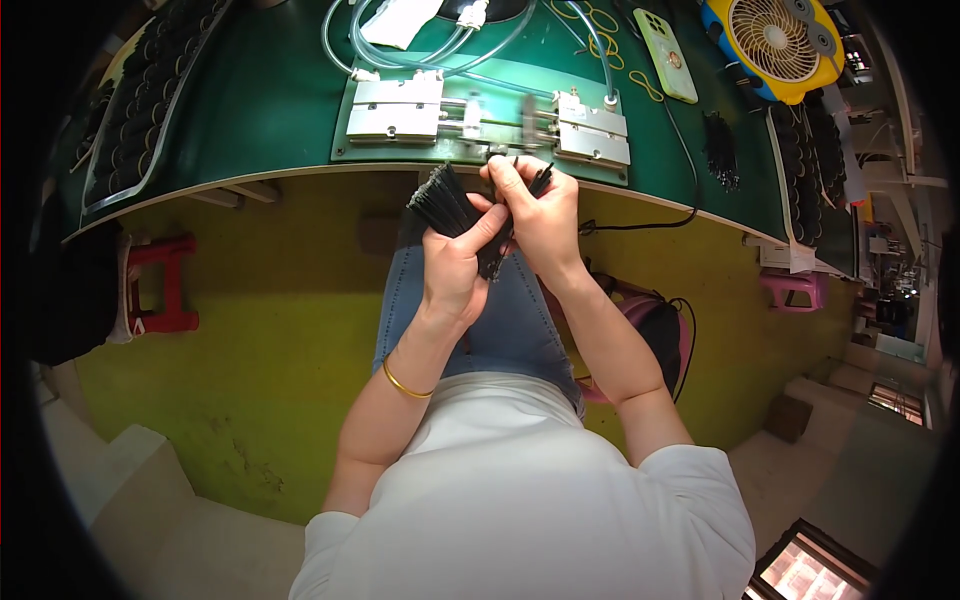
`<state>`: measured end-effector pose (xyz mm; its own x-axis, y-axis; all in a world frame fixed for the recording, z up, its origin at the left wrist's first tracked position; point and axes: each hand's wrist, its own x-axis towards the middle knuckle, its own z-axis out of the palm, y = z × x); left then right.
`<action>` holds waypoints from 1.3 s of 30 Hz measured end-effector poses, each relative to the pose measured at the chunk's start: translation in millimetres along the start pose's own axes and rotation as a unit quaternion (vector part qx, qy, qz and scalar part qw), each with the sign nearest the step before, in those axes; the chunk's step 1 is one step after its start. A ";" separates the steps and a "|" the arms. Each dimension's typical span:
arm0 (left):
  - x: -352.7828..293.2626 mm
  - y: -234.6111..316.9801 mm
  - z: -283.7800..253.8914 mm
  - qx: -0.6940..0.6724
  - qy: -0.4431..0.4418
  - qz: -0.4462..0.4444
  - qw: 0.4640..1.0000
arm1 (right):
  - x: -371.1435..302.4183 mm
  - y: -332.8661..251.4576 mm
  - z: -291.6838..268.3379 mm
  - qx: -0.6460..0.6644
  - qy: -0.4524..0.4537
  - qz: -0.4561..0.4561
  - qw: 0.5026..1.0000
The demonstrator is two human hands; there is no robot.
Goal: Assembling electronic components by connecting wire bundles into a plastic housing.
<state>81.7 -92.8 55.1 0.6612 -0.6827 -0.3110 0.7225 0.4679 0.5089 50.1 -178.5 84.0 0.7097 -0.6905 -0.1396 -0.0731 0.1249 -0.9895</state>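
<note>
My left hand (452, 265) is closed round a bundle of thin black cables (442, 198), whose pale-tipped ends fan out to the upper left. Beside it, my right hand (545, 212) pinches with thumb and forefinger at the near edge of a bench fixture. A few black strands (541, 180) stick out of the right hand too. The fixture has a left silver cylinder block (394, 112) and a right silver cylinder block (594, 132), facing each other on a green base plate (350, 153). Metal parts between the blocks are blurred. What exactly sits at my right fingertips is too small to make out.
Clear air hoses (345, 48) run to the blocks. On the green bench lie a phone in a green case (665, 55), rubber bands (603, 45) and black cables (719, 150). A yellow-blue fan (775, 45) stands right; a tray of coiled black cables (130, 120) stands left.
</note>
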 end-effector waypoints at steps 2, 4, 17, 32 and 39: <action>-0.6 0.0 0.3 0.012 -0.002 0.007 1.000 | -0.2 0.7 2.4 0.006 0.014 -0.004 1.000; -0.8 0.0 0.7 0.037 -0.004 0.020 0.999 | 0.2 1.6 2.9 0.009 0.023 -0.005 1.000; 3.3 9.0 -3.0 0.035 -0.038 0.001 0.999 | 5.6 8.3 0.6 0.032 0.053 0.017 0.998; -7.6 13.4 -10.7 0.088 -0.040 -0.032 0.995 | -5.3 3.1 1.0 -0.016 0.011 -0.038 0.999; -2.8 12.6 -11.2 0.067 -0.051 -0.052 0.995 | -2.0 7.5 0.6 -0.035 0.001 -0.055 0.998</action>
<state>91.3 -78.7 53.4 0.5549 -0.7801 -0.2891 0.7483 0.3162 0.5832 48.5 -175.7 76.8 0.7148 -0.6986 -0.0307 -0.0436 -0.0007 -0.9990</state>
